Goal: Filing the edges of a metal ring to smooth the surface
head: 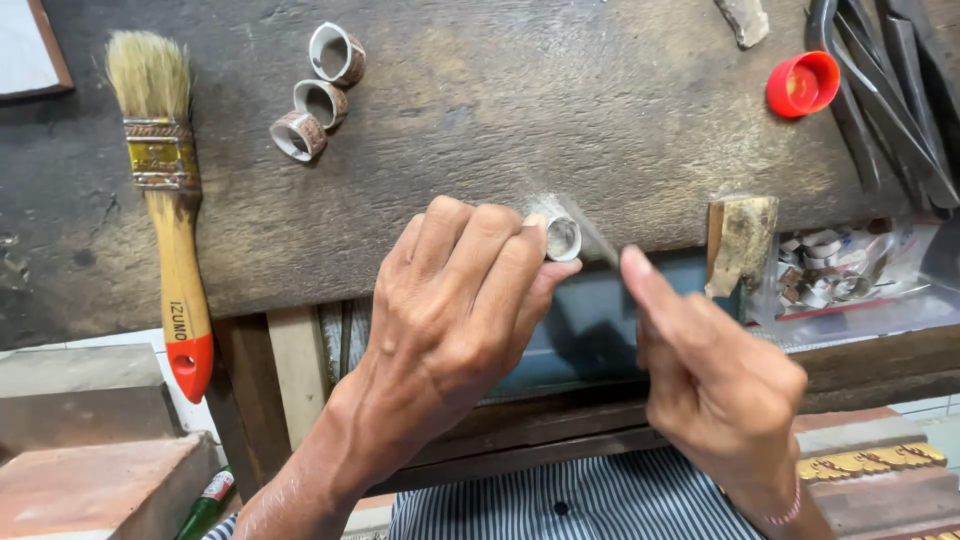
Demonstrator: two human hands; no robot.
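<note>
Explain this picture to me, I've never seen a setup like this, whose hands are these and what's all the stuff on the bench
There is no machine here. The one picture comes from a camera worn on a person's head, looking down at their own two bare hands over a worn wooden bench. The left hand holds a small metal ring at the bench edge. The right hand holds a thin file-like tool against that ring. On the bench lie a paintbrush with a wooden handle and red tip, three similar rings in a group, a red cap and dark metal tools. A small wooden peg juts from the bench edge.
</note>
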